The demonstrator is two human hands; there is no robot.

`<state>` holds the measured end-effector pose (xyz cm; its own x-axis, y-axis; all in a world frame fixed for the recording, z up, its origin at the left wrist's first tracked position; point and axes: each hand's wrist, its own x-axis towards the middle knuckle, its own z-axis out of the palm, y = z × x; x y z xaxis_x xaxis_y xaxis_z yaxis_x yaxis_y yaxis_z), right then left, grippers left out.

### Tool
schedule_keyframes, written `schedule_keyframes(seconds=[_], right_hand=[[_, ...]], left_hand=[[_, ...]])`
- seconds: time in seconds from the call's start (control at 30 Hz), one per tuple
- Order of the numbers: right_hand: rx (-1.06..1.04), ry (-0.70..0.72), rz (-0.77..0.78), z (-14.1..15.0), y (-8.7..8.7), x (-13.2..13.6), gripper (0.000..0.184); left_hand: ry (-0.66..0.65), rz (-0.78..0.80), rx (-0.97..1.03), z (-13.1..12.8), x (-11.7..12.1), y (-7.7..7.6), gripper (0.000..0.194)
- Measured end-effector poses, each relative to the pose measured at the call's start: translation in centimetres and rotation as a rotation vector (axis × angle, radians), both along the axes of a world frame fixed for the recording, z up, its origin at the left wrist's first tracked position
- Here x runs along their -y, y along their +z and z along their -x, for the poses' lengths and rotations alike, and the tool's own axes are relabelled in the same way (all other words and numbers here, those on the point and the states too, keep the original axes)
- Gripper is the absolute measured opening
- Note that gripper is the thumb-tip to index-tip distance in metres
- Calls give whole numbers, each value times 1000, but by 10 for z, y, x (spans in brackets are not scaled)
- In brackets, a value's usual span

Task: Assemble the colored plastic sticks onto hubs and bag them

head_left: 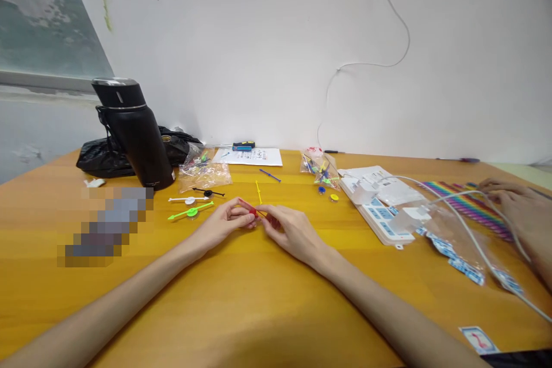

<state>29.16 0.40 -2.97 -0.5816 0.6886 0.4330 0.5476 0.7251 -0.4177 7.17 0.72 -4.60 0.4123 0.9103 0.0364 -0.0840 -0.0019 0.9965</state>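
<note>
Between my two hands, above the middle of the table, is a small red plastic spinner [252, 212] with an arrow-like arm and a round part. My left hand [228, 221] pinches it between thumb and fingers. My right hand [290, 230] is closed at its other side, fingertips on the arm; they partly hide it. Just beyond lies a yellow arrow [259, 192], and farther back a blue arrow [270, 175]. Left of my hands lie a black spinner [208, 192], a white spinner [190, 200] and a green spinner [192, 213], each an arrow with a round base.
A black bottle [140, 138] stands at left before a black bag [101, 158]. Plastic bags of parts [321, 168], a blue disc [321, 190] and a yellow disc [334, 198] lie beyond. At right are a power strip [383, 223], cables and another person's hand [513, 204] by rainbow-coloured strips [470, 204].
</note>
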Motion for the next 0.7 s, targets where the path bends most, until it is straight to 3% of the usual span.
schedule_keyframes(seconds=[0.33, 0.7], right_hand=[[-28, 94, 53, 0, -7, -3, 23], [145, 135, -141, -1, -8, 0, 24]], left_hand=[[6, 23, -19, 4, 1, -11, 39], [-2, 10, -39, 5, 2, -10, 39]])
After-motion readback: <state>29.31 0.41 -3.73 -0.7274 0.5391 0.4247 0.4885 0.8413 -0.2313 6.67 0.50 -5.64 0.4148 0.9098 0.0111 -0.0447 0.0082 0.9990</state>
